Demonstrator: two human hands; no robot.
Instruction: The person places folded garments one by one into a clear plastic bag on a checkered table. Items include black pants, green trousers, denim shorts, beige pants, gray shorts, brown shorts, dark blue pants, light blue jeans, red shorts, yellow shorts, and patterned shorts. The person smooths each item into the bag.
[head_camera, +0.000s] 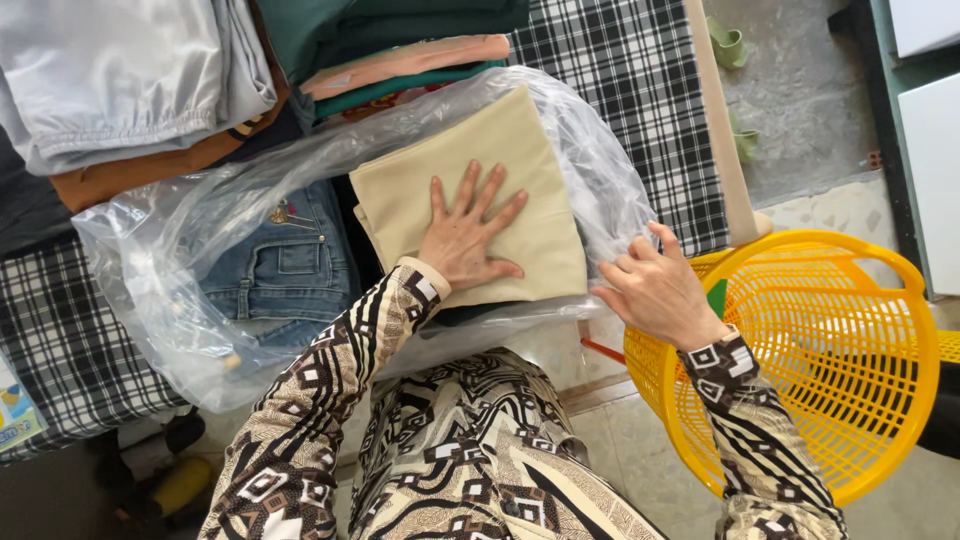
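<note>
Left hand presses flat, fingers spread, on the soft, light folded beige cloth; right hand pinches the slippery clear plastic bag at its 3 o'clock edge, likely the best hold.

Left hand flat on folded cloth, atop plastic bag. Jeans left of cloth, under bag. Stacked clothes behind. Right hand at bag's right edge, beside basket.

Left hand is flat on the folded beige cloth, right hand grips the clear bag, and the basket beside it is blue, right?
Not quite: the basket is yellow, as the head view shows. The left hand does lie flat on the beige cloth, and the right hand grips the clear bag.
</note>
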